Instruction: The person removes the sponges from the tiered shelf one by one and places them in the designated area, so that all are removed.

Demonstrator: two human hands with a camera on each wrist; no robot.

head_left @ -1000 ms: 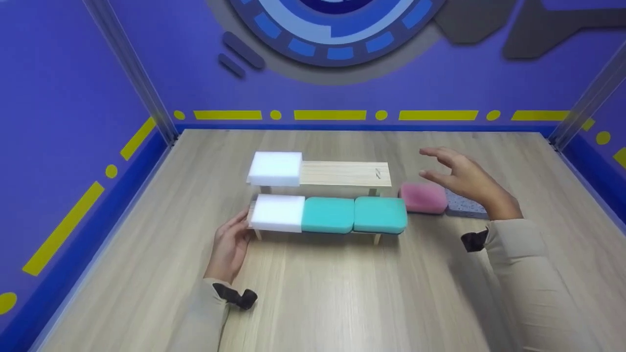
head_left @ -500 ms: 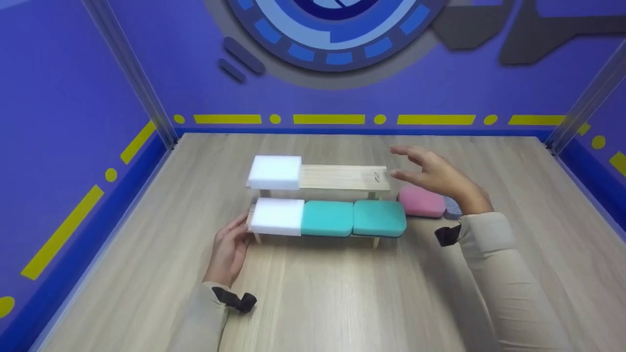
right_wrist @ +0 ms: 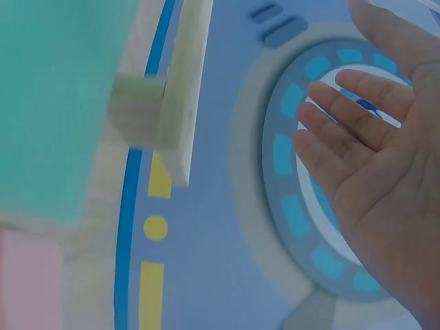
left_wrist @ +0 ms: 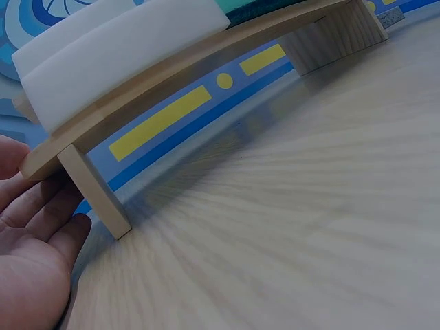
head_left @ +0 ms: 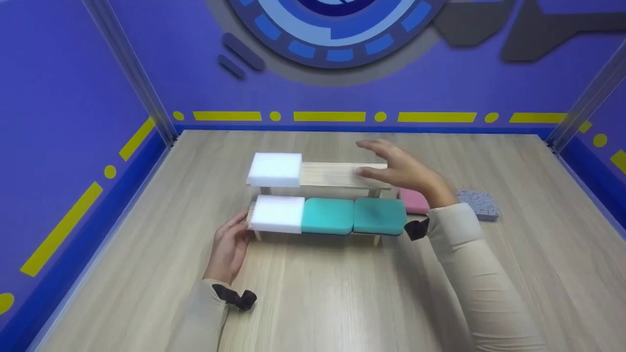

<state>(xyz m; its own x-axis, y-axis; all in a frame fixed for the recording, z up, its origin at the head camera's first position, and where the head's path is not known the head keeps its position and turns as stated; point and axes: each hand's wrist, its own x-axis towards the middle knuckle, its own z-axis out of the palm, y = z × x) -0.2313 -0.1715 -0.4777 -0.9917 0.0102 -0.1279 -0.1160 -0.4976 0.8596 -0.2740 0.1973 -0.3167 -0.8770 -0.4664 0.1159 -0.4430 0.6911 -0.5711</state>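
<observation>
My left hand grips the left end of the front small wooden bench, thumb at the board's edge and fingers under it beside the leg. On this bench sit a white sponge block and two teal sponges in a row, side by side. Behind it, a second wooden bench carries one white sponge block at its left end. My right hand hovers over the right end of that rear bench, fingers spread and holding nothing. In the right wrist view, its palm and straight fingers show plainly.
On the table to the right of the benches lie a pink sponge, partly hidden by the right wrist, and a grey speckled sponge. Blue printed walls enclose the table at the back and sides.
My right hand has moved left, from above the pink and grey sponges to over the rear bench's right end. The left hand, benches and sponges stay in place.
</observation>
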